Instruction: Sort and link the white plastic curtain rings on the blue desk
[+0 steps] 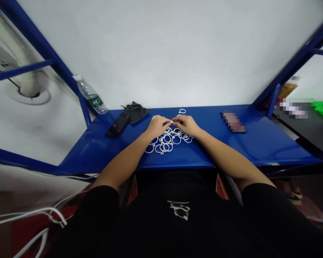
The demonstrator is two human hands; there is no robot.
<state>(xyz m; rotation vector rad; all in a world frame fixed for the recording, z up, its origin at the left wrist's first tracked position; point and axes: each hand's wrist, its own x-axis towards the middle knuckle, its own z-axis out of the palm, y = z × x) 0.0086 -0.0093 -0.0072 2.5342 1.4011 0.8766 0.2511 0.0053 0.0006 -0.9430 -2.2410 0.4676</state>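
- Left hand (pixel 157 125) and right hand (pixel 188 125) meet fingertip to fingertip at a small white piece (pixel 172 122), its shape unclear.
- White rings (pixel 166 139) lie in a loose, overlapping heap on the blue tabletop (pixel 190 154), just below the hands.
- One white ring (pixel 182 111) lies beyond the right hand.
- Left of the hands: black phone (pixel 118 125), crumpled black plastic bag (pixel 136 111), tilted clear bottle (pixel 90 96).
- Well right: a pixelated pinkish object (pixel 233 121).

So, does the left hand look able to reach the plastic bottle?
Probably yes: the black bag between the left hand and bottle looks low enough to pass over, though that hand and the right hand seem to hold a white piece.
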